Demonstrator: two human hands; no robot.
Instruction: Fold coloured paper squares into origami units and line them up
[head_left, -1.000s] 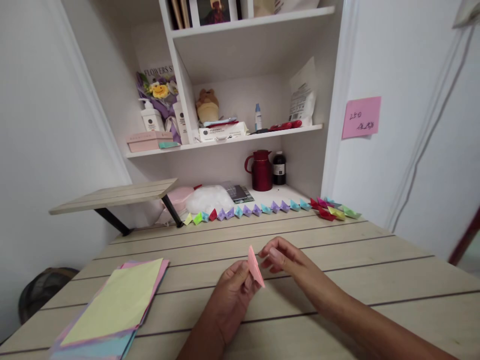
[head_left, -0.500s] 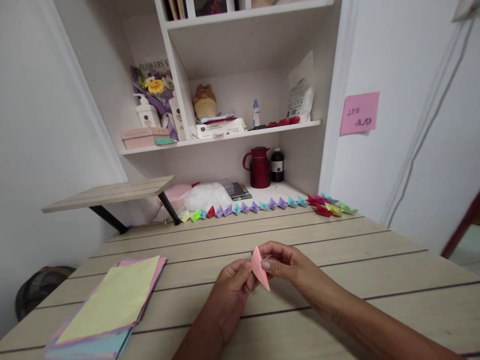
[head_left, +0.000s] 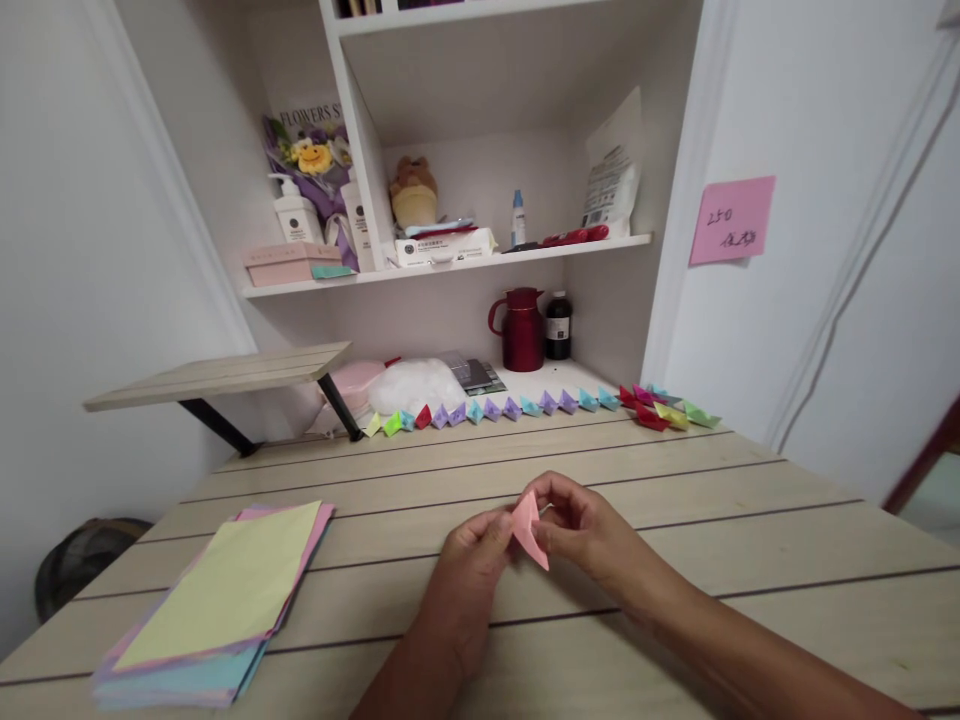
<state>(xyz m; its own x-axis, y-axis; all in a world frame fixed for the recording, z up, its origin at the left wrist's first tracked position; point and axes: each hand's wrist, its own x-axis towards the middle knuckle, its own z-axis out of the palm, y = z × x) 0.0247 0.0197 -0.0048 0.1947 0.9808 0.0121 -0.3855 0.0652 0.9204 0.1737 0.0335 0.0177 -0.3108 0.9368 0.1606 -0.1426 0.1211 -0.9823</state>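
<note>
A small folded pink paper piece [head_left: 529,528] is held just above the wooden desk [head_left: 750,520], near its middle. My left hand [head_left: 469,570] pinches its left side with thumb and fingers. My right hand [head_left: 581,525] pinches its right side, fingers curled round the top edge. Both forearms come in from the bottom of the view.
A stack of coloured paper sheets [head_left: 217,595], yellow on top, lies at the front left. A row of small folded paper boats [head_left: 540,407] runs along the desk's back edge. Behind stand a red jug [head_left: 521,330], a dark bottle [head_left: 557,327] and a raised wooden shelf [head_left: 217,375].
My right hand has closed in from the right and taken hold of the pink piece, which both hands now pinch. The piece has tilted and shifted slightly right.
</note>
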